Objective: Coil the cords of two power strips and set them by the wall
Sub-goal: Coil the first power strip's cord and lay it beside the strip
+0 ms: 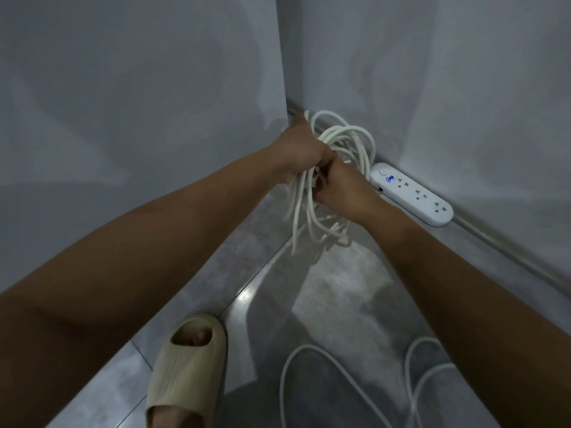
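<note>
A coil of white cord [349,140] hangs in the air near the room's corner, its loops drooping toward the floor. My left hand [301,149] grips the bundle from the left. My right hand [341,188] is closed on the cord right beside it, the two hands touching. A white power strip [412,194] lies flat on the floor along the right wall, just right of my right hand, with a blue light showing near its switch. A second white cord [312,359] lies loose in curves on the floor at the bottom right.
Grey walls [139,103] meet in a corner behind the coil. A skirting rail [506,251] runs along the right wall's base. My foot in a beige slide sandal [188,369] stands on the glossy grey tile floor [340,288] at bottom centre.
</note>
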